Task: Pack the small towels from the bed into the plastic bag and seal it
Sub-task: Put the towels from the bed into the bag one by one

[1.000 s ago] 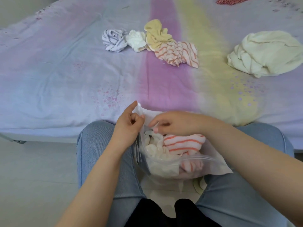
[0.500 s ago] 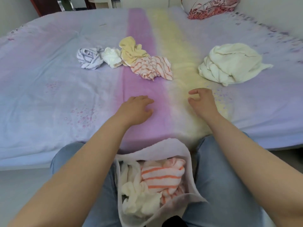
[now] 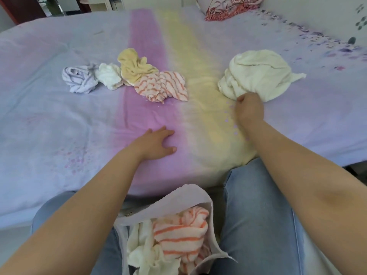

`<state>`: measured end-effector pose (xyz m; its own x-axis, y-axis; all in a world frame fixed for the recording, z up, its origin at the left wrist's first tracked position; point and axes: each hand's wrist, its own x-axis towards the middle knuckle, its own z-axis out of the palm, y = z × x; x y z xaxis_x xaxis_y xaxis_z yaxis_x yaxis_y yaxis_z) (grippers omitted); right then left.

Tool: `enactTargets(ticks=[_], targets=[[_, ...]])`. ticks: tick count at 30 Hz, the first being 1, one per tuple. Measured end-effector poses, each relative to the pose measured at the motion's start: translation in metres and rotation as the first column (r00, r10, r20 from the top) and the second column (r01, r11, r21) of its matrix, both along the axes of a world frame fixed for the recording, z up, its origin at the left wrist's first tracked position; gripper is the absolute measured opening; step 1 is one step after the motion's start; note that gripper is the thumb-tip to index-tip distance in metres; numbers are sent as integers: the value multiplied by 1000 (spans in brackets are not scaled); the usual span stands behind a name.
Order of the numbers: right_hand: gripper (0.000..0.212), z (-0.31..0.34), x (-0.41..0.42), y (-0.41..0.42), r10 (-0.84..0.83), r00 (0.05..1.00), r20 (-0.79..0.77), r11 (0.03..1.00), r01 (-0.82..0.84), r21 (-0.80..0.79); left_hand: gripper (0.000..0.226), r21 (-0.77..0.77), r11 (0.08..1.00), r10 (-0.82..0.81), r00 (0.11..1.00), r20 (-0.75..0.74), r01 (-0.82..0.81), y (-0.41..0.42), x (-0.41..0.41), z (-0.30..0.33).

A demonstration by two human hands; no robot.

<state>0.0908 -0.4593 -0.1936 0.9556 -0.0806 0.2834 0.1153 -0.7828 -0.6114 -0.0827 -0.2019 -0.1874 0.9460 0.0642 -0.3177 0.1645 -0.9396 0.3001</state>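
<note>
The plastic bag (image 3: 198,193) stands open between my knees, holding an orange-striped towel (image 3: 178,233) and a white one (image 3: 143,253). On the bed lie a grey-striped towel (image 3: 79,80), a small white towel (image 3: 109,76), a yellow towel (image 3: 135,66) and an orange-striped towel (image 3: 162,88) in a row. Right of them sits a cream towel (image 3: 256,74). My right hand (image 3: 248,110) is closed on the cream towel's near edge. My left hand (image 3: 156,143) rests flat on the sheet, fingers apart, holding nothing.
The bed (image 3: 49,126) has a lilac, pink and yellow sheet, its near edge against my jeans-clad knees (image 3: 258,205). A red patterned pillow (image 3: 228,6) lies at the far end. A wall runs along the right side.
Both hands left the bag's mouth and moved out over the bed. My right hand reached farther right and closed on the cream towel. My left hand settled on the sheet.
</note>
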Motion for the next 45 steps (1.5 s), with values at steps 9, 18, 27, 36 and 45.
enactTargets(ticks=[9, 18, 27, 36, 45], targets=[[33, 42, -134, 60, 623, 737, -262, 782, -578, 235, 63, -177, 984, -21, 999, -33, 15, 9, -19, 24], [72, 14, -117, 60, 280, 953, -113, 796, -296, -528, 43, -162, 965, -239, 951, -197, 209, 10, -120, 63], [21, 32, -122, 77, 288, 952, -98, 943, -301, -145, 25, -171, 960, -258, 942, -215, 224, 3, -160, 31], [99, 14, -158, 74, 348, 907, -236, 844, -413, -342, 13, -35, 997, 75, 987, 141, -70, 6, -159, 26], [47, 2, -121, 78, 288, 915, -284, 892, -364, -268, 14, -216, 920, 389, 827, 405, -327, 15, -146, 21]])
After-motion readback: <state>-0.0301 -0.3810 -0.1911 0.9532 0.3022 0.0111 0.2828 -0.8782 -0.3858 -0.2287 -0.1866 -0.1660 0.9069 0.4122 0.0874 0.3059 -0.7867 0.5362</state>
